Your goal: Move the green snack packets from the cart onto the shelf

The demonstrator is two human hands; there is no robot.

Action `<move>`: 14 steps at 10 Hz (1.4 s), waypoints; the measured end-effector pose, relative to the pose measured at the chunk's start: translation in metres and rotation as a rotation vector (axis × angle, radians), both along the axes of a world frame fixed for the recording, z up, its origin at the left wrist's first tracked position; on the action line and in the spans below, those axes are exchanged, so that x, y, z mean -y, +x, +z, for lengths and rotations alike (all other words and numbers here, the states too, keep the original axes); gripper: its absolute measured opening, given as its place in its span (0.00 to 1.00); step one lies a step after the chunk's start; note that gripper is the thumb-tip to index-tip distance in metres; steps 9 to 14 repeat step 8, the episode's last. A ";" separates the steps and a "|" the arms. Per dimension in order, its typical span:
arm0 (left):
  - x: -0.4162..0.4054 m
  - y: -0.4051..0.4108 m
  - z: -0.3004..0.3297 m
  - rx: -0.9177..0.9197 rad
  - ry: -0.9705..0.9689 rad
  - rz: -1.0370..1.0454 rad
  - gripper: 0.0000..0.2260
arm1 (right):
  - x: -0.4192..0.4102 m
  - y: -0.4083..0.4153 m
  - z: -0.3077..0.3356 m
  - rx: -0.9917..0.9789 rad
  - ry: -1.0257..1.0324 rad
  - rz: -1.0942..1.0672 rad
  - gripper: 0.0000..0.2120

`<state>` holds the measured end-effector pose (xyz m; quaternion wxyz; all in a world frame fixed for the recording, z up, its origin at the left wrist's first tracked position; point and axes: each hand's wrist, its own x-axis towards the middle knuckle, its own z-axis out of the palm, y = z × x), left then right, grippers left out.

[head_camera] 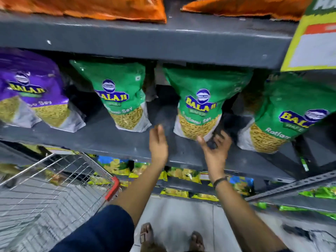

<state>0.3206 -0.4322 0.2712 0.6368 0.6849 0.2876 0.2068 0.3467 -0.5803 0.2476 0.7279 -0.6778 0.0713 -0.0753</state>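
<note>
Three green snack packets stand upright on the grey shelf (101, 140): one left of centre (121, 91), one in the middle (201, 99) and one at the right (291, 110). My left hand (158, 145) is open, held just left of and below the middle packet's base. Just under that packet's lower right corner is my right hand (215, 150), fingers spread, holding nothing. Neither hand grips a packet. The wire cart (60, 180) with a red corner stands at the lower left; no packet shows inside it.
Purple packets (32, 88) stand at the shelf's left end. Orange bags (101, 8) lie on the shelf above. A yellow price sign (314, 40) hangs at the upper right. Yellow and green packets (183, 173) fill the lower shelves. My sandalled feet (172, 237) are on the tiled floor.
</note>
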 end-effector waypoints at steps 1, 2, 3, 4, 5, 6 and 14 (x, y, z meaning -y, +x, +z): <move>-0.037 -0.023 -0.017 0.047 0.015 0.289 0.13 | -0.036 -0.041 -0.007 0.009 -0.137 -0.046 0.27; -0.112 -0.025 -0.019 0.072 0.008 0.353 0.20 | -0.110 -0.051 -0.002 0.016 -0.307 0.281 0.35; -0.160 -0.004 -0.015 0.023 -0.020 0.211 0.22 | -0.156 -0.022 0.006 0.014 -0.350 0.443 0.47; -0.209 0.016 -0.008 -0.087 -0.069 -0.162 0.32 | -0.200 0.022 0.014 -0.016 -0.293 0.507 0.49; -0.211 0.012 0.000 -0.140 -0.078 -0.343 0.35 | -0.208 0.027 0.018 0.007 -0.283 0.517 0.41; -0.209 0.000 -0.001 -0.115 -0.057 -0.363 0.38 | -0.209 0.020 0.014 0.018 -0.242 0.508 0.42; -0.208 -0.012 -0.010 -0.089 -0.055 -0.218 0.34 | -0.207 0.007 -0.002 -0.013 -0.255 0.498 0.58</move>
